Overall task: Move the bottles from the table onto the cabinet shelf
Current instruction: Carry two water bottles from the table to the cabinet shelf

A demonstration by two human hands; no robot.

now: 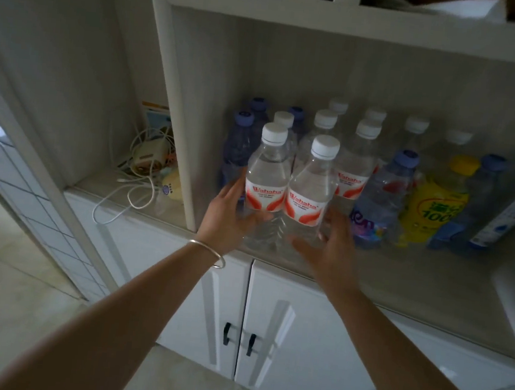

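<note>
Two clear water bottles with white caps and red-and-white labels stand side by side at the front of the cabinet shelf (pixel 414 282). My left hand (pixel 229 217) lies against the left bottle (pixel 266 176), fingers straight along its left side and thumb across its lower front. My right hand (pixel 329 252) is spread at the lower right of the right bottle (pixel 312 187), fingers straight, right at its side. Behind them stand several more white-capped bottles (pixel 358 160).
Dark blue bottles (pixel 238 149) fill the shelf's left corner. A purple-labelled bottle (pixel 381 197), a yellow bottle (pixel 434 205) and other bottles stand to the right. White cables and a charger (pixel 146 159) lie left of the cabinet's side panel (pixel 178 124). Closed doors (pixel 284 323) sit below.
</note>
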